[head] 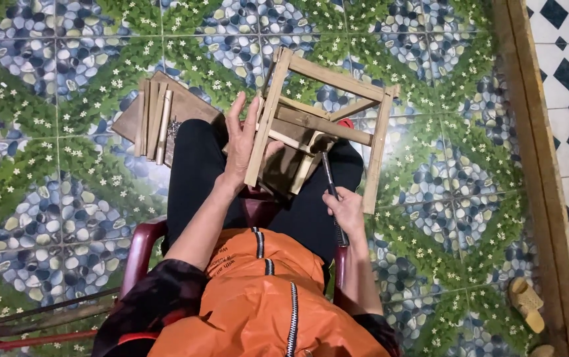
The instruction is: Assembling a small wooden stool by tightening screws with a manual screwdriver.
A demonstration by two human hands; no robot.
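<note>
A small wooden frame (327,106) made of nailed slats rests on my lap, tilted away from me. My left hand (243,142) grips one long side slat of the frame. My right hand (346,208) holds the dark handle of a hammer (329,173), whose head sits against a lower slat inside the frame. I sit on a dark red plastic chair (140,248), wearing black trousers and an orange jacket.
A flat wooden board (185,106) with several loose slats (152,119) lies on the floor by my left knee. The floor has pebble-and-grass patterned tiles (53,165). A wooden threshold (539,165) runs along the right, with a yellow sandal (526,304) beside it.
</note>
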